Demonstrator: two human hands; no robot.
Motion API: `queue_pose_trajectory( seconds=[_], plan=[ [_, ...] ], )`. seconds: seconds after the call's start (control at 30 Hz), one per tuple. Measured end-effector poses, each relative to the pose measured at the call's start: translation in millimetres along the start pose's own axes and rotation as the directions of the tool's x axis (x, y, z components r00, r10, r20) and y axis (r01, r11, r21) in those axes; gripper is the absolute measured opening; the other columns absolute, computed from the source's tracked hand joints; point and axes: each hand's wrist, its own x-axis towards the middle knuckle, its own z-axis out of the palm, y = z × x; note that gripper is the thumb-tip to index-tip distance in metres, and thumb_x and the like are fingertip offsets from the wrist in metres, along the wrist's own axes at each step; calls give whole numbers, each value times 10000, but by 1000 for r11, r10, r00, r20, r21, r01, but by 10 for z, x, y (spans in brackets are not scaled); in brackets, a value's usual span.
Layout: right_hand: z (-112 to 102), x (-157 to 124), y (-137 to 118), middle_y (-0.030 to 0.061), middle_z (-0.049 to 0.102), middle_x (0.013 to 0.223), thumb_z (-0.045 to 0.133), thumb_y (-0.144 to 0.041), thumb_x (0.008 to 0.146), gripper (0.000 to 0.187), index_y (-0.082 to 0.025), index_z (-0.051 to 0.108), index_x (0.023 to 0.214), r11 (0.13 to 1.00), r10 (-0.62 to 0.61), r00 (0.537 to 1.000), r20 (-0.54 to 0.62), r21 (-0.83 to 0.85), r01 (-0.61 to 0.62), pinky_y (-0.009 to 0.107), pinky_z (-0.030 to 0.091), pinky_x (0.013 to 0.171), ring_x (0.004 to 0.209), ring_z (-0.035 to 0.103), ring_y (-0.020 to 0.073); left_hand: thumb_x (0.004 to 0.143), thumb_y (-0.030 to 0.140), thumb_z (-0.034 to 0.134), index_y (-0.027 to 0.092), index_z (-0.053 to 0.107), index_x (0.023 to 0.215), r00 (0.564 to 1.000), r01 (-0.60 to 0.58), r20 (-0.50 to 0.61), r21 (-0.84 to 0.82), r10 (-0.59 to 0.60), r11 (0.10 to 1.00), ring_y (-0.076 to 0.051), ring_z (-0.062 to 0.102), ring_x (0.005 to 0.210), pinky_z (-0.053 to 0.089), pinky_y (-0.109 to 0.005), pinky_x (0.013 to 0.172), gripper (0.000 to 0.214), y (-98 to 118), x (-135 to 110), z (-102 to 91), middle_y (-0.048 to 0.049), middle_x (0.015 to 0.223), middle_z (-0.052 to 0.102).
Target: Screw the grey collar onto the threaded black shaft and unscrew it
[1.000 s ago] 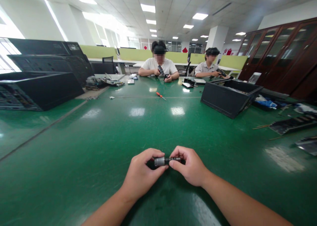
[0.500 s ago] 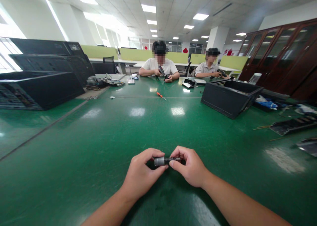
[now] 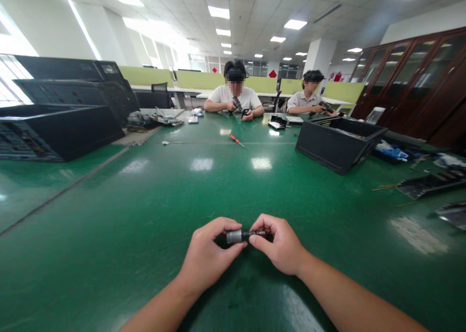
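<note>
Both my hands meet low over the green table [image 3: 145, 206], near its front edge. Between them is a small cylindrical part [image 3: 241, 235], grey metal at its left end and dark and thinner at its right end. My left hand [image 3: 206, 259] is closed, pinching the grey end with thumb and fingers. My right hand [image 3: 278, 247] is closed too, its thumb and forefinger on the dark end. The rest of the part is hidden inside my fingers.
Black computer cases [image 3: 54, 128] are stacked at the left. A black open case [image 3: 337, 145] sits right of centre, with dark panels [image 3: 429, 181] and parts beyond it. A red screwdriver [image 3: 236, 140] lies mid-table. Two people [image 3: 233, 96] work with tools at the far side.
</note>
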Motion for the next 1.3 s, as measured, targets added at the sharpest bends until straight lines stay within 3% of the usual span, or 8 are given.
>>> queue_pose_trajectory(
  seconds=[1.3],
  plan=[
    [11, -8, -14, -27, 558, 657, 652, -220, 810, 59, -172, 620, 797, 1000, -14, 1000, -27, -1, 14, 244, 375, 589, 607, 496, 123, 713, 200, 806, 228, 724, 894, 1000, 18, -21, 3, -18, 1000, -161, 710, 791, 550, -260, 735, 201, 7, 5, -1, 12, 868, 753]
  ],
)
